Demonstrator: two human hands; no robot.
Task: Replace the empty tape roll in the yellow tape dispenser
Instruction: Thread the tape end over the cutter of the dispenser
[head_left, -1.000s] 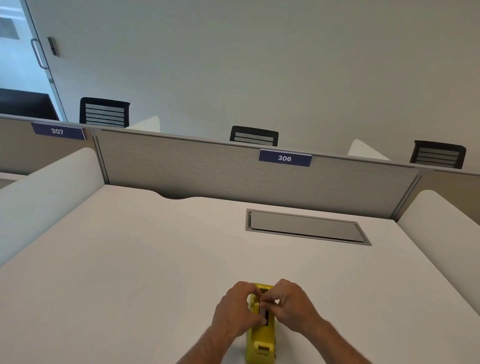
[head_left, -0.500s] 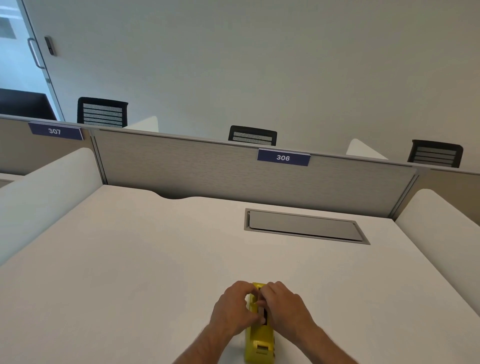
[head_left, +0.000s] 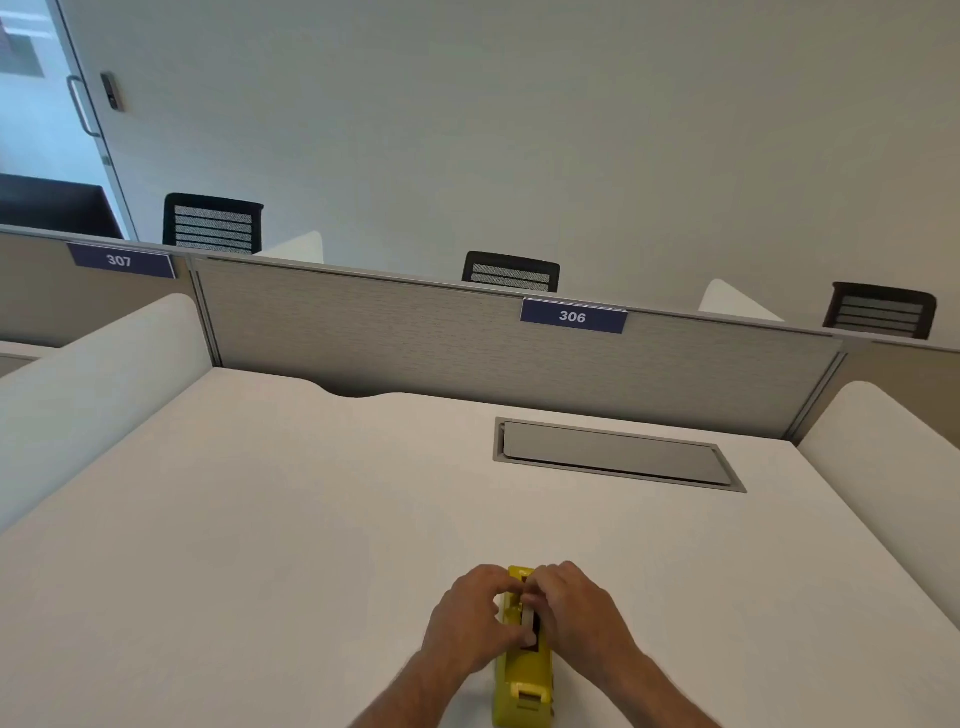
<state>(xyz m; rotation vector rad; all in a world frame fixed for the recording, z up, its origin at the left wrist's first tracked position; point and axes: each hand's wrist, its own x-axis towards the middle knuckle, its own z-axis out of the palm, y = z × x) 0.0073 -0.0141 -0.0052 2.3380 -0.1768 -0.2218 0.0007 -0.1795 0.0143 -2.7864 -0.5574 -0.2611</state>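
Observation:
The yellow tape dispenser (head_left: 523, 686) lies lengthwise on the white desk (head_left: 270, 545) near its front edge, cutter end toward me. My left hand (head_left: 470, 621) grips its left side and my right hand (head_left: 576, 613) its right side. Fingers of both hands pinch a pale tape roll (head_left: 528, 621) seated in the slot on top. Most of the roll is hidden by my fingers, so I cannot tell if it carries tape.
A grey cable flap (head_left: 613, 454) is set into the desk at the back right. A grey partition (head_left: 467, 353) with label 306 closes the far edge, and white side screens (head_left: 93, 374) flank the desk. Black chairs stand beyond.
Both hands have closed in tighter over the roll slot, the right fingertips moving slightly left onto the roll. The dispenser stays in place.

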